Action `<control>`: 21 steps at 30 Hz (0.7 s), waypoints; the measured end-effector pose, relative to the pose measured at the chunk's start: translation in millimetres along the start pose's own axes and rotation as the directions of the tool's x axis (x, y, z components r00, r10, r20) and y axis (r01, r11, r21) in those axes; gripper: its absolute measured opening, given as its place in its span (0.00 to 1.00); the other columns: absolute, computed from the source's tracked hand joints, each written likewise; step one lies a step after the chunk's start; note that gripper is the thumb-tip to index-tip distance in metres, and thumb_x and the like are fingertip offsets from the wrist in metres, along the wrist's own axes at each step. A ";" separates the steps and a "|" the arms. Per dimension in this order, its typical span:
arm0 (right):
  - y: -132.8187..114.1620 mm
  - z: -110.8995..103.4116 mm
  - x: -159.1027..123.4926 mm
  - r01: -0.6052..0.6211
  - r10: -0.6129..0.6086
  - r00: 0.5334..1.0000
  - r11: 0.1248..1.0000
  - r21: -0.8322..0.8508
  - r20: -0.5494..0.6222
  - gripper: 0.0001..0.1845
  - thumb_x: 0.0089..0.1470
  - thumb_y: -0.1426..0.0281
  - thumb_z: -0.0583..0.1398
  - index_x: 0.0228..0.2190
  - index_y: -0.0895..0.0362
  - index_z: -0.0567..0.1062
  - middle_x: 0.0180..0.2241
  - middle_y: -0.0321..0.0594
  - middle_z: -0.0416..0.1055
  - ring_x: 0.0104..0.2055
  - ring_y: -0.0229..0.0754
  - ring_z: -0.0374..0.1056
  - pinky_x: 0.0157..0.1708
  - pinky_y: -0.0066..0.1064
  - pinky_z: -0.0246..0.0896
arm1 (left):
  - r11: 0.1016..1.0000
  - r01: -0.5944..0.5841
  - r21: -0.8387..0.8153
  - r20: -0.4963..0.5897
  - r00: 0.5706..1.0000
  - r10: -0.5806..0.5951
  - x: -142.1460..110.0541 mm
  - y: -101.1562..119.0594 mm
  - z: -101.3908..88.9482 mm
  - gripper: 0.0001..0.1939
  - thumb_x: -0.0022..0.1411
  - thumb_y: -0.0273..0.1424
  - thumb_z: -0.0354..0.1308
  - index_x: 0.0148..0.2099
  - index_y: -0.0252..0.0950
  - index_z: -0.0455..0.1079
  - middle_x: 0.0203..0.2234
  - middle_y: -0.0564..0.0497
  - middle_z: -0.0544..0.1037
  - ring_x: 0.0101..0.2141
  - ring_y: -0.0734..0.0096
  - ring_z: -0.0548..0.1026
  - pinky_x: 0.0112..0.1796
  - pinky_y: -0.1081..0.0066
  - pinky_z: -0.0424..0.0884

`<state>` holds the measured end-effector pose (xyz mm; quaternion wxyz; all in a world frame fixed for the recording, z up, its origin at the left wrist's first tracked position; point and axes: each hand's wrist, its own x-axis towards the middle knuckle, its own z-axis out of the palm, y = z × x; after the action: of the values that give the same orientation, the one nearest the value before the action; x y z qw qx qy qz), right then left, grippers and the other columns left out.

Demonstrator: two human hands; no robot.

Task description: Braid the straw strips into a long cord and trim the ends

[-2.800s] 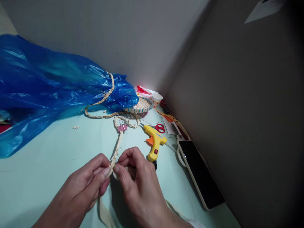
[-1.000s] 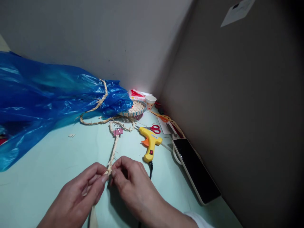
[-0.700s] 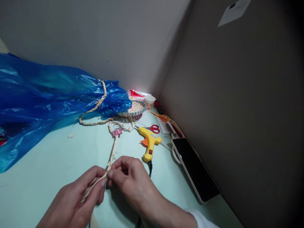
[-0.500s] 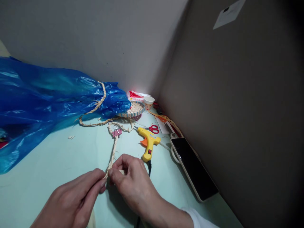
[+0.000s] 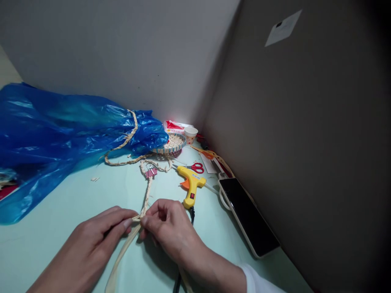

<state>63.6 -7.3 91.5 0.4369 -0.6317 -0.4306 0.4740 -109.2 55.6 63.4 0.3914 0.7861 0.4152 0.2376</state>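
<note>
A pale braided cord point(image 5: 148, 193) runs toward me from a pink binder clip point(image 5: 151, 173), which grips it on the table. My left hand point(image 5: 102, 236) pinches a flat straw-coloured strand at the lower end of the braid. Right beside it, my right hand point(image 5: 171, 228) closes thumb and finger on the braid's end. One loose strand point(image 5: 120, 258) hangs from there toward the bottom edge. Another strand shows below my right wrist. Beyond the clip, the finished braid curls back and lies across a blue plastic bag point(image 5: 76, 126).
A yellow glue gun point(image 5: 192, 183) with a black cord lies right of the braid, red-handled scissors point(image 5: 197, 167) behind it. A phone point(image 5: 249, 217) leans at the right on a stand. Farther back are a paper cup point(image 5: 190, 134) and a shallow woven basket point(image 5: 172, 142).
My left hand has shifted slightly left and opened a small gap from my right hand, drawing a strand sideways. A loose strand below now shows more fully. The view has tilted a little.
</note>
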 end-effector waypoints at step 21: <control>7.2 2.0 -1.9 0.057 -0.058 0.998 0.996 -0.069 -0.011 0.08 0.56 0.69 0.61 0.26 0.58 0.74 0.24 0.36 0.74 0.24 0.35 0.61 0.24 0.25 0.51 | 0.989 0.118 -0.085 0.082 0.990 -0.111 -0.5 8.4 9.7 0.18 0.67 0.52 0.46 0.43 0.46 0.65 0.24 0.58 0.76 0.24 0.70 0.73 0.27 0.75 0.67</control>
<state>62.2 -10.6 84.7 0.4314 -0.6367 -0.4617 0.4418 -98.8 48.2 64.6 0.4550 0.7511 0.4334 0.2026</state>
